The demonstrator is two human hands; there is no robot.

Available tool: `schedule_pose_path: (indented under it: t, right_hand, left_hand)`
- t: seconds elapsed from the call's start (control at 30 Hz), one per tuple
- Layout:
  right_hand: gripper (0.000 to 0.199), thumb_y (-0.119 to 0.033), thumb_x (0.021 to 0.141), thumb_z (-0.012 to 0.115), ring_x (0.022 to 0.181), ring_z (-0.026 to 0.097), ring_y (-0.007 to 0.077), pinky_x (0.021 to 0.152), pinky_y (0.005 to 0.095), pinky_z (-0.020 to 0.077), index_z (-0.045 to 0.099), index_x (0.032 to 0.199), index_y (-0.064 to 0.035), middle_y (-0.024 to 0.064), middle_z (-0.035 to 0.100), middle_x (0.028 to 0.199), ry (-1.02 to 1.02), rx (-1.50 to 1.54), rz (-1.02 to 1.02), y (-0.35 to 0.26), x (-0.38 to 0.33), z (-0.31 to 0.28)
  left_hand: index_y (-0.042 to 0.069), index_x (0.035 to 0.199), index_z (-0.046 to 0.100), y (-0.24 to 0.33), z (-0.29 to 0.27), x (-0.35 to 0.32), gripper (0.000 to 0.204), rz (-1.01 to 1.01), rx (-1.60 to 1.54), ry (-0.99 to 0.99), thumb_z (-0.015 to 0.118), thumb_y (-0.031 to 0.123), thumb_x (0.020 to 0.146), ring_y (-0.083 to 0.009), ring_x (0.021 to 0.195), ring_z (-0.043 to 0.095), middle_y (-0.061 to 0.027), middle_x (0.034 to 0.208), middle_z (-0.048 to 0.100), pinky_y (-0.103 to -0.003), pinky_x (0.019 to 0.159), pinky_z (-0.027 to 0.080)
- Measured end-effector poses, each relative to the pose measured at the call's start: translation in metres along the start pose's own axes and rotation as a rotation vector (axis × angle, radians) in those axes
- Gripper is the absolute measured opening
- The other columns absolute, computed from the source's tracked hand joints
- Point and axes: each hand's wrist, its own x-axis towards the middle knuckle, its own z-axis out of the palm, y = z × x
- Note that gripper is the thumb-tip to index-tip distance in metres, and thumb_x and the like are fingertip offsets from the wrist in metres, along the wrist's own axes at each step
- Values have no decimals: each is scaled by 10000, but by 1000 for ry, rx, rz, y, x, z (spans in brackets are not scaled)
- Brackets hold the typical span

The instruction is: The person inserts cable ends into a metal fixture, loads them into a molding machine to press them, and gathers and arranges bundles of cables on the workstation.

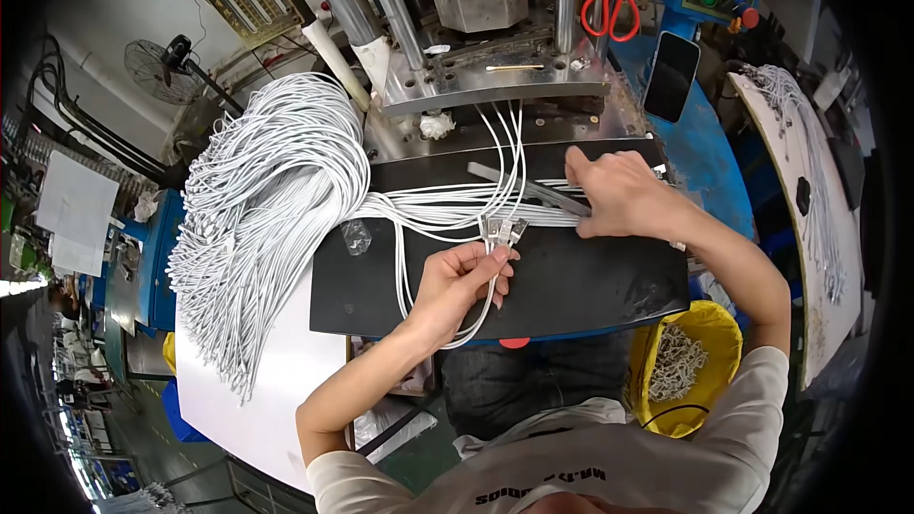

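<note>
Head view: left hand (464, 278) pinches white cables (495, 271).

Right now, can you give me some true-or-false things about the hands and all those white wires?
1. The left hand pinches a few white cables near their metal plug ends. True.
2. The right hand holds the red-handled scissors. False: the scissors hang up on the machine; the right hand rests on cables on the black mat.
3. A big bundle of white cables drapes to the person's left. True.
4. The yellow bin is empty. False: pale scraps lie inside.
5. A dark phone leans on the blue machine. True.
</note>
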Motion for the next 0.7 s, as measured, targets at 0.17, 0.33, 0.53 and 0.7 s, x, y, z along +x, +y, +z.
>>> schedule_pose_path:
  t: [0.17,0.33,0.53,0.7]
  right_hand:
    - [410,-197,921,754,715,724,238,613,365,561,560,1175,59,134,708,858,-160,992,260,13,-29,34]
    - [339,-278,1043,641,713,737,158,532,291,571,611,1078,57,77,660,803,-125,1464,266,-27,-16,14]
    - [414,-360,1088,563,538,660,124,430,261,509,649,1084,45,99,680,786,-310,1206,130,-30,13,41]
    - [412,-369,1095,548,441,585,101,393,238,446,655,1058,27,74,662,715,-204,1379,127,-25,6,59]
  left_hand:
    - [-38,1084,730,4,6,1,253,-47,67,-17,711,205,1013,-118,757,664,-54,898,712,-275,706,557]
    - [-36,1057,742,3,8,-2,236,-20,159,-44,735,191,995,-120,758,673,-69,898,726,-277,718,565]
    - [-29,1012,758,3,9,-3,200,4,294,-87,759,167,973,-126,740,687,-72,854,741,-276,722,570]
    - [-24,994,766,11,6,-4,161,-14,223,-57,784,128,945,-133,756,711,-81,845,756,-272,736,577]
